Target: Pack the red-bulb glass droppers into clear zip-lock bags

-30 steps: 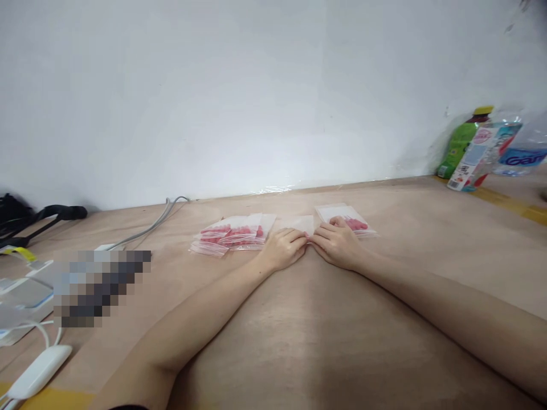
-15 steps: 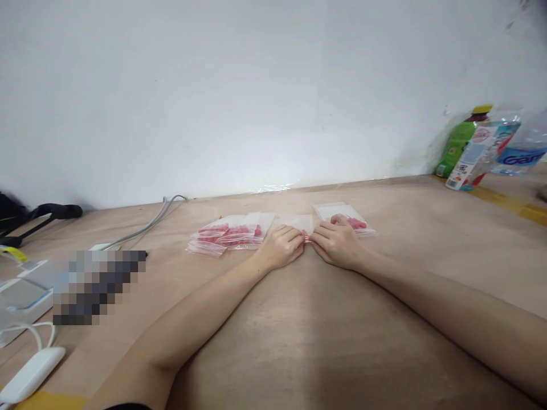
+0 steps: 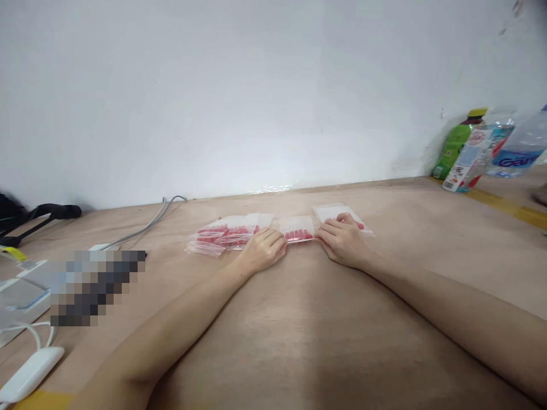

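A clear plastic bag (image 3: 298, 226) with a row of small red pieces along its near edge lies flat between my hands. My left hand (image 3: 265, 249) has its fingers closed at the bag's left near corner. At the right near corner, my right hand (image 3: 342, 240) pinches the bag's edge with bent fingers. Several overlapping bags of red pieces (image 3: 231, 232) lie to the left, partly behind my left hand. Another small pile of bags (image 3: 333, 210) is beyond my right hand, which covers part of it.
Bottles (image 3: 459, 145) and a carton (image 3: 468, 156) stand at the back right against the wall. On the left are a grey cable (image 3: 149, 226), a white power strip (image 3: 29, 290), a blurred dark object (image 3: 100, 290) and a white plug (image 3: 32, 373).
My left hand has slid left along the bag's near edge, and my right hand has shifted slightly right. More of the bag and its red pieces now shows between them.
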Demonstrator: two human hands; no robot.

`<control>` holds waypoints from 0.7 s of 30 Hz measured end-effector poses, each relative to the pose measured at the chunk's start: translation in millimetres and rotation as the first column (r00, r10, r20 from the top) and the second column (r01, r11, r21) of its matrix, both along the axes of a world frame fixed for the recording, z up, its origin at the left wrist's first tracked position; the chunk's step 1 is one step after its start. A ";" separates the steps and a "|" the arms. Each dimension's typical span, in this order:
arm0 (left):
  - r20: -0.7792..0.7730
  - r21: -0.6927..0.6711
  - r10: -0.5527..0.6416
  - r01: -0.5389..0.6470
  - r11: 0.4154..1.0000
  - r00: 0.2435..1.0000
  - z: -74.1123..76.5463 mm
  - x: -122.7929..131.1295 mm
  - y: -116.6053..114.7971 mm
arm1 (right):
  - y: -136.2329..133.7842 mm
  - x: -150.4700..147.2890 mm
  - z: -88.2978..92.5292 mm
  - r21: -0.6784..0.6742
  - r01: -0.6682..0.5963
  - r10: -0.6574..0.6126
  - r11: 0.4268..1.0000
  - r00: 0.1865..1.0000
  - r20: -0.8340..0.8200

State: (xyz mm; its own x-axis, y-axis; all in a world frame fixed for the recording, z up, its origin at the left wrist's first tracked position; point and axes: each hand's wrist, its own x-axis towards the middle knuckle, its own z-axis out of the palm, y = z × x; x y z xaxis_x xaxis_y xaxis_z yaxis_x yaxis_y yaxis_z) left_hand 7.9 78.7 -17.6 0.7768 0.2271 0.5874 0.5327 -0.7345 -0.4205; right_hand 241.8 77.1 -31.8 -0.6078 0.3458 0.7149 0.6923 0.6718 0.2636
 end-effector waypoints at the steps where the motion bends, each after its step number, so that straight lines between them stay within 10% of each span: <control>1: -0.003 0.009 0.010 -0.010 1.000 1.000 -0.2 -2.1 -0.8 | 0.4 0.2 -0.4 -0.001 0.005 -0.005 1.000 1.000 -0.004; 16: -0.078 0.044 -0.012 0.015 0.999 0.997 -0.2 -2.3 -4.9 | 2.0 -4.4 -1.4 0.032 0.060 -0.062 0.998 0.997 0.055; 21: 0.167 -0.082 -0.023 0.037 0.996 0.986 -1.6 8.8 -7.2 | 9.3 3.7 3.1 0.113 0.024 -0.022 0.993 1.000 -0.021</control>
